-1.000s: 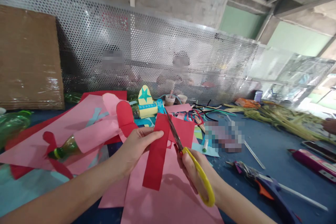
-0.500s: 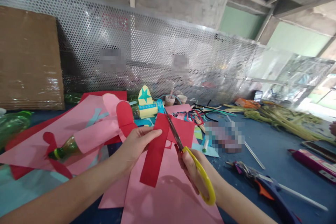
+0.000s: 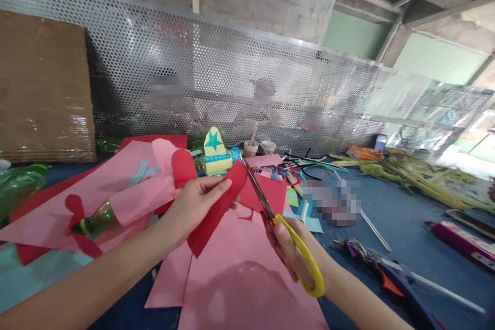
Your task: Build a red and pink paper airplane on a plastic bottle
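My left hand [image 3: 201,198] pinches a strip of red paper [image 3: 212,216] between thumb and fingers, holding it slanted over pink sheets. The strip's upper right end has a rounded edge. Yellow-handled scissors [image 3: 299,247] are gripped in my right hand [image 3: 288,242], their blades pointing up and left with the tips at the strip's rounded end. The blades look nearly closed. Behind them lies another red paper piece [image 3: 266,193]. To the left is a green bottle [image 3: 96,219] wrapped in pink paper, with red paper blades at its cap.
Pink sheets [image 3: 247,289] cover the blue table's front middle. At right lie a glue gun [image 3: 398,278], a purple box [image 3: 464,242] and dried stalks [image 3: 417,175]. A yellow bottle craft [image 3: 216,160] and paper cups [image 3: 251,148] stand before the perforated metal screen [image 3: 232,72].
My left hand has tilted the red strip, its lower end swinging left and up. The strip's top corner now looks rounded. My right hand with the scissors has shifted slightly right.
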`<state>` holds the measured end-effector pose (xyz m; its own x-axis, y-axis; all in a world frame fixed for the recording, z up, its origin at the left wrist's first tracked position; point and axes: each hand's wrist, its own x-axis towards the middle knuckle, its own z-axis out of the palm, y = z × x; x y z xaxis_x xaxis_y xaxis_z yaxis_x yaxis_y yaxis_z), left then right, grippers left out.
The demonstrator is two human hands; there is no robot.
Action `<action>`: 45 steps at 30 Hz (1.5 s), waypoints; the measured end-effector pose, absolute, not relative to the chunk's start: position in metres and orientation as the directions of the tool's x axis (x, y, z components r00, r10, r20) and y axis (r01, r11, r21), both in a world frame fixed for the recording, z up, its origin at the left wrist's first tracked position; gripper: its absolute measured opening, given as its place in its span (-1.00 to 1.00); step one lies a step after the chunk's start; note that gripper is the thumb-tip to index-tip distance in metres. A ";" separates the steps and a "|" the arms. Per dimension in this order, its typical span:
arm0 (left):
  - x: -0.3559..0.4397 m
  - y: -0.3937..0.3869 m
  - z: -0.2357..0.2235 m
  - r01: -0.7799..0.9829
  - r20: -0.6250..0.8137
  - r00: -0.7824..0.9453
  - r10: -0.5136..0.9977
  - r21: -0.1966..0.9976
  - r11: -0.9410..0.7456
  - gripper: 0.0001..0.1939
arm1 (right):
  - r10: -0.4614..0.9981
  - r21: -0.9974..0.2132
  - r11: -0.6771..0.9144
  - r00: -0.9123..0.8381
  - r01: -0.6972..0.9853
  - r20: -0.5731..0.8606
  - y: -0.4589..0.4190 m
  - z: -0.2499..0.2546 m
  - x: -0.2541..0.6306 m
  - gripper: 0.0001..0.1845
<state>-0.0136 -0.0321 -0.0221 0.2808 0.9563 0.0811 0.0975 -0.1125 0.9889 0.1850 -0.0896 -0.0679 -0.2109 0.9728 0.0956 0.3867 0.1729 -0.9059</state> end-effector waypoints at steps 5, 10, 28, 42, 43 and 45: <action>-0.020 -0.030 -0.009 0.129 0.098 0.322 0.942 0.981 -0.146 -0.76 | 0.960 -0.895 0.218 -0.251 0.390 0.125 -0.088 -0.070 0.193 -0.38; -0.022 -0.032 0.001 0.069 0.044 0.394 0.918 0.995 -0.077 -0.77 | 0.927 -0.860 0.308 -0.332 0.407 0.175 -0.088 -0.070 0.198 -0.36; -0.026 -0.032 -0.002 0.091 -0.060 0.505 0.861 0.996 0.016 -0.74 | 0.903 -0.823 0.375 -0.370 0.427 0.219 -0.091 -0.068 0.197 -0.34; -0.031 -0.029 0.004 0.132 -0.085 0.545 0.834 0.991 0.015 -0.72 | 0.919 -0.827 0.338 -0.348 0.449 0.187 -0.092 -0.061 0.195 -0.29; -0.031 -0.029 0.005 0.133 -0.087 0.547 0.832 0.991 0.016 -0.72 | 0.921 -0.828 0.333 -0.343 0.452 0.184 -0.092 -0.059 0.195 -0.29; -0.032 -0.028 0.005 0.138 -0.092 0.550 0.830 0.990 0.018 -0.72 | 0.925 -0.829 0.321 -0.339 0.458 0.171 -0.094 -0.057 0.194 -0.29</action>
